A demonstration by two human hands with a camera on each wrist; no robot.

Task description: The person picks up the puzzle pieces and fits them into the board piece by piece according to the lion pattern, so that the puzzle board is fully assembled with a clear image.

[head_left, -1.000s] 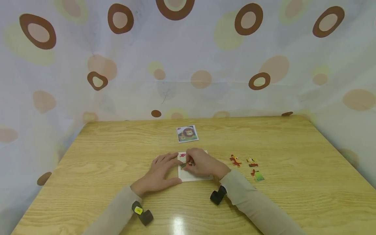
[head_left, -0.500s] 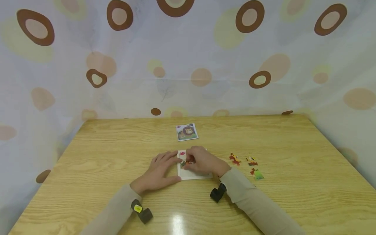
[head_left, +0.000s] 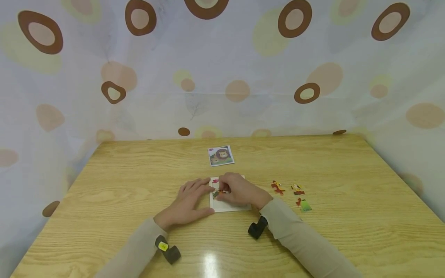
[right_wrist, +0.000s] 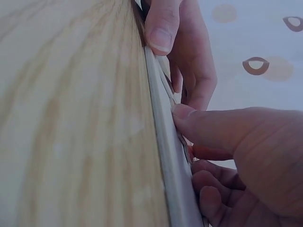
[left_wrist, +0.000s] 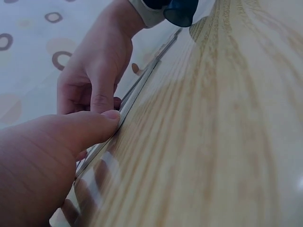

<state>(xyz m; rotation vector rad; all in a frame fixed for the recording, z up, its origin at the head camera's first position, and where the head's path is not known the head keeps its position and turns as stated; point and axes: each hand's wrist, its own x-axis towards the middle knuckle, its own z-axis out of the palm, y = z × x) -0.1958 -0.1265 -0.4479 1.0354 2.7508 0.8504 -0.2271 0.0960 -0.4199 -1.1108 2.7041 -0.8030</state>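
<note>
A white puzzle board (head_left: 233,207) lies flat on the table, with a pink corner and part of a picture showing at its left side. My left hand (head_left: 187,200) rests along the board's left edge, fingers spread and fairly straight, thumb at the near corner. In the left wrist view, the left thumb (left_wrist: 97,127) lies against the edge. Over the middle of the board, my right hand (head_left: 238,190) has curled fingers and pinches a small puzzle piece down at the surface. That piece is mostly hidden; the right thumb (right_wrist: 203,120) meets it in the right wrist view.
Behind the board lies a square lion picture card (head_left: 221,156). To the right are a red-orange puzzle piece (head_left: 277,187), a yellow-and-white piece (head_left: 298,189) and a green piece with red (head_left: 306,205). A patterned curtain (head_left: 238,116) stands at the table's far edge.
The head view has shifted slightly, so the table sits a little higher. Both hands keep nearly the same place on the board, the right fingers moving only a little.
</note>
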